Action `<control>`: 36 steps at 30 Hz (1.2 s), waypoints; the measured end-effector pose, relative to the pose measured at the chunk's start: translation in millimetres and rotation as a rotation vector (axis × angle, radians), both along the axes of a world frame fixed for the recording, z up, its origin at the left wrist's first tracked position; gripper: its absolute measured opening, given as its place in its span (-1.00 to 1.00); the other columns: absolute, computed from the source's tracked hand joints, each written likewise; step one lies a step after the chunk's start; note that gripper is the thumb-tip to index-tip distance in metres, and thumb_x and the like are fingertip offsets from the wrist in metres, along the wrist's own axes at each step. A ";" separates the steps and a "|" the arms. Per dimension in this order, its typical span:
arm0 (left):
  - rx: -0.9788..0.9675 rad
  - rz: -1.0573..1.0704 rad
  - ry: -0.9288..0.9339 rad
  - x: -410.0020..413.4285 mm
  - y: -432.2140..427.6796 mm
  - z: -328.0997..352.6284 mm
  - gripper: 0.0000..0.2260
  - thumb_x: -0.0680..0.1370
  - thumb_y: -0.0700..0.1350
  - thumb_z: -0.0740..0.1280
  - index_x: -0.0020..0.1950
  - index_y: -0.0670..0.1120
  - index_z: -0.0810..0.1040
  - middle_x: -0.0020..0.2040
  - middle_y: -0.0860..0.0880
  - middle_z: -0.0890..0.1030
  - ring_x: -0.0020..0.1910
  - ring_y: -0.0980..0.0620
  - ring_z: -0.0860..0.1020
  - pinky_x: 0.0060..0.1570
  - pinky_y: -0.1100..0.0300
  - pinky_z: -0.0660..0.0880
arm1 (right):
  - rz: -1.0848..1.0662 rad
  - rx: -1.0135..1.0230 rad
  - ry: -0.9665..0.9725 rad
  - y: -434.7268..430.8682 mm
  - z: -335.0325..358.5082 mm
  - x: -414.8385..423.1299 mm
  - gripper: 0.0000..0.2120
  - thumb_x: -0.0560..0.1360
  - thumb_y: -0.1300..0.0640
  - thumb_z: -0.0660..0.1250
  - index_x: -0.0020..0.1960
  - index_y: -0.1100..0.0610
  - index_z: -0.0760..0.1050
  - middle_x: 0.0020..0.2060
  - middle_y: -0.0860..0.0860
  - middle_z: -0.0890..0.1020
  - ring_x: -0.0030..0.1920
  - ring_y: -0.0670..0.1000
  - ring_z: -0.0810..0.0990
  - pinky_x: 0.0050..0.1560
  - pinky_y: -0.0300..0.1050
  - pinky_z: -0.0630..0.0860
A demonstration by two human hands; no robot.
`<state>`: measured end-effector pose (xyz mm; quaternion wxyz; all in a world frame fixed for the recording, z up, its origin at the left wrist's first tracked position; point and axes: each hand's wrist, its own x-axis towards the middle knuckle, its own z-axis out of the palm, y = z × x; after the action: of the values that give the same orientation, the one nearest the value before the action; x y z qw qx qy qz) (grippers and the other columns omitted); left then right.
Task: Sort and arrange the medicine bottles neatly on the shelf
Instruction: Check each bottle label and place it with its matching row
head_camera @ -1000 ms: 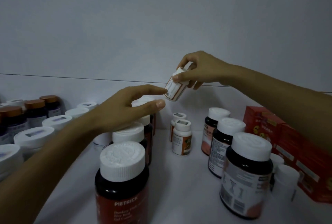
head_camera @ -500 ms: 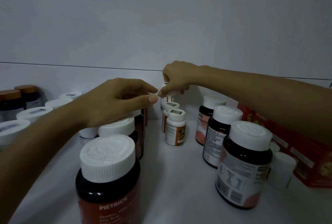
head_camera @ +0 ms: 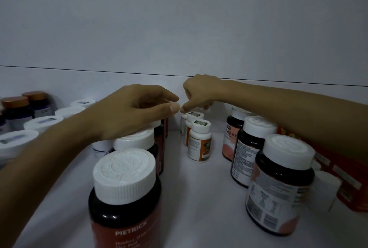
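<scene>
Rearmost small white bottle [head_camera: 182, 126], upright on the shelf [head_camera: 199, 198], lies at 6 o'clock just beneath the nearer right hand [head_camera: 201, 93]; whether its curled fingers [head_camera: 186, 106] pinch it is unclear. Left hand [head_camera: 131, 112] hovers loosely curled, empty.

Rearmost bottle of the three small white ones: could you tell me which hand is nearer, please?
Right. The right hand has fingertips at the cap of the rearmost small white bottle; the left hand hovers to its left, over dark bottles.
</scene>
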<state>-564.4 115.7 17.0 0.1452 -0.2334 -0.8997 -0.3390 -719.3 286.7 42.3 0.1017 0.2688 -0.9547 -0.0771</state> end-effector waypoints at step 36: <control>0.375 0.052 0.224 21.4 4.7 25.7 -0.78 0.57 0.04 0.29 0.05 -0.06 0.62 -0.03 0.05 0.68 -0.02 0.16 0.61 0.02 0.30 0.50 | 0.153 -0.434 0.053 35.6 68.2 169.8 -0.79 0.43 -0.03 0.44 -0.04 0.08 0.56 -0.12 -0.02 0.65 -0.16 -0.07 0.62 -0.13 -0.07 0.62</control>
<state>-543.0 120.4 42.7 0.2940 -0.2150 -0.8049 -0.4684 -549.5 322.4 110.6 0.1876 0.3100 -0.9228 0.1311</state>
